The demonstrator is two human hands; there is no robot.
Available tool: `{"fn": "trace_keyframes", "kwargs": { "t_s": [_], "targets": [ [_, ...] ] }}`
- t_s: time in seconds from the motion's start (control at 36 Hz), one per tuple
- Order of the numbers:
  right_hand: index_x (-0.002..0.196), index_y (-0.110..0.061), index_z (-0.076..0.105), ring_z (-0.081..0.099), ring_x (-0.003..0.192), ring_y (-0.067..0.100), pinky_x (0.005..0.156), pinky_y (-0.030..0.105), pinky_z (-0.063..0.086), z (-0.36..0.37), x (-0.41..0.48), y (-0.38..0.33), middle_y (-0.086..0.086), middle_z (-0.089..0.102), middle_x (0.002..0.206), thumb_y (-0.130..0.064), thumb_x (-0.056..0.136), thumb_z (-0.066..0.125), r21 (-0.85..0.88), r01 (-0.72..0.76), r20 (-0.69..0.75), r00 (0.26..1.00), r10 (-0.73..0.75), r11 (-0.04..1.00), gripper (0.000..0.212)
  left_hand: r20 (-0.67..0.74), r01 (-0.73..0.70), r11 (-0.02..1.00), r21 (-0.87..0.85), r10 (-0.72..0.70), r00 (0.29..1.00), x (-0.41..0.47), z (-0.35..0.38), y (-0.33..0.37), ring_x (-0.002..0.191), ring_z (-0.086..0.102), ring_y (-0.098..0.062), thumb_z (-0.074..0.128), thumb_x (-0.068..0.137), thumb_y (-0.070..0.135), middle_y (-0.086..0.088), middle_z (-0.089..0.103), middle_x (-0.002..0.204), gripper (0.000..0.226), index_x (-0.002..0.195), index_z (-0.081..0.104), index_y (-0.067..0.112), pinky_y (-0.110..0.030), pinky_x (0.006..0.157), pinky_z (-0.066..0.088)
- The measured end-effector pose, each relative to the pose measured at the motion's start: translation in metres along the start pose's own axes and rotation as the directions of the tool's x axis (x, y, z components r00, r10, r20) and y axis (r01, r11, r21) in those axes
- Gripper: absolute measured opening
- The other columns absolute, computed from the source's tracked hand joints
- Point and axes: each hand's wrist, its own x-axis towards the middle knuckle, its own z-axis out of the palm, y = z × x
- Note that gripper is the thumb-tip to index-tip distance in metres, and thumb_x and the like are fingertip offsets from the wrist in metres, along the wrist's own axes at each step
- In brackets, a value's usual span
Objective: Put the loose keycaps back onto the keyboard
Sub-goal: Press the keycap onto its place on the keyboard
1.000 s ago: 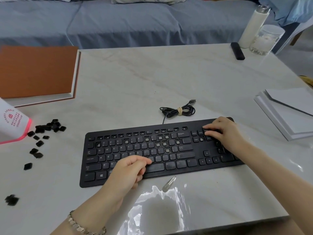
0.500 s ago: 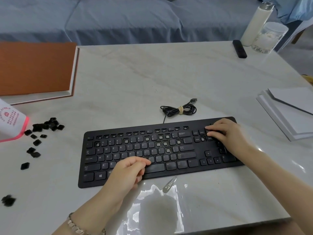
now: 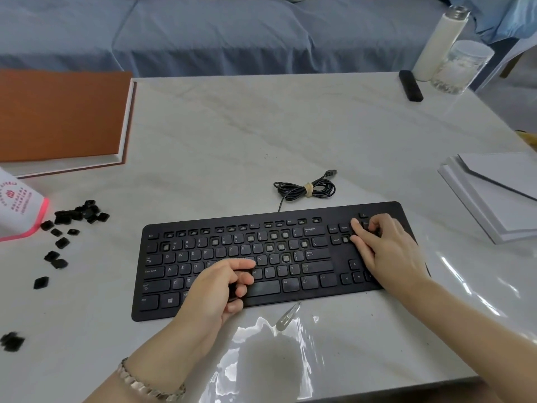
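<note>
The black keyboard lies across the middle of the marble table, with several bare sockets in its upper rows. My left hand hovers over the lower middle keys, its curled fingers holding what look like dark keycaps. My right hand lies on the keyboard's right end, fingertips bent onto a keycap in the top of the navigation block. A heap of loose black keycaps lies to the left of the keyboard, with more scattered toward the near left edge.
An orange-brown book and a white-and-pink pack lie at the left. The coiled cable sits behind the keyboard and a hair clip in front. White paper stack at right; bottle, jar and remote far right.
Both hands stay at the same spots on the keyboard; only the view has shifted slightly. The loose keycaps have not moved.
</note>
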Motion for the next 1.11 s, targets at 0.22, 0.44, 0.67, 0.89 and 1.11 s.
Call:
{"fn": "trace_keyframes", "kwargs": {
  "t_s": [0.22, 0.44, 0.67, 0.89, 1.11],
  "targets": [
    [0.130, -0.006, 0.051, 0.045, 0.097, 0.020, 0.082, 0.016, 0.029, -0.020, 0.007, -0.030, 0.004, 0.046, 0.101, -0.006, 0.093, 0.045, 0.344, -0.446, 0.310, 0.885, 0.348, 0.826, 0.037, 0.036, -0.066, 0.997, 0.038, 0.064, 0.997, -0.011, -0.008, 0.001, 0.058, 0.043, -0.011, 0.030, 0.089, -0.013, -0.010, 0.062, 0.082, 0.038, 0.095, 0.061, 0.007, -0.016, 0.040, 0.031],
    [0.097, -0.003, 0.061, 0.061, 0.093, 0.017, 0.080, 0.019, 0.053, -0.053, 0.004, -0.092, 0.014, 0.055, 0.099, 0.024, 0.087, 0.027, 0.678, -0.636, 0.734, 0.612, 0.295, -0.368, 0.045, 0.063, -0.120, 0.990, 0.081, 0.115, 0.991, -0.017, -0.022, -0.003, 0.057, 0.050, -0.007, 0.045, 0.094, -0.003, -0.007, 0.072, 0.086, 0.020, 0.098, 0.060, 0.010, -0.015, 0.045, 0.037],
    [0.097, 0.000, 0.060, 0.071, 0.077, 0.018, 0.067, 0.021, 0.057, -0.068, 0.000, -0.125, 0.011, 0.071, 0.081, 0.013, 0.084, 0.047, 0.613, -0.527, 0.745, 0.635, 0.207, -0.589, 0.023, 0.073, -0.166, 0.979, 0.118, 0.158, 0.985, -0.021, -0.032, -0.004, 0.057, 0.046, -0.008, 0.055, 0.092, 0.006, -0.002, 0.075, 0.085, 0.011, 0.100, 0.059, 0.012, -0.015, 0.048, 0.038],
    [0.090, -0.002, 0.066, 0.071, 0.079, 0.018, 0.064, 0.016, 0.054, -0.090, -0.002, -0.142, 0.010, 0.073, 0.084, 0.002, 0.058, 0.060, 0.721, -0.517, 0.654, 0.727, 0.208, -0.462, 0.033, 0.087, -0.228, 0.958, 0.175, 0.216, 0.973, -0.025, -0.037, -0.005, 0.042, 0.033, -0.004, 0.056, 0.092, 0.016, -0.002, 0.073, 0.077, 0.013, 0.091, 0.061, 0.004, -0.010, 0.040, 0.031],
    [0.085, -0.006, 0.069, 0.071, 0.077, 0.017, 0.068, 0.015, 0.054, -0.099, -0.005, -0.150, 0.008, 0.074, 0.082, 0.016, 0.065, 0.065, 0.843, -0.488, 0.536, 0.800, 0.271, -0.226, 0.029, 0.086, -0.204, 0.966, 0.159, 0.192, 0.978, -0.021, -0.038, -0.005, 0.042, 0.029, -0.008, 0.057, 0.091, 0.019, -0.006, 0.073, 0.074, 0.015, 0.092, 0.062, 0.005, -0.013, 0.040, 0.029]
  ]
}}
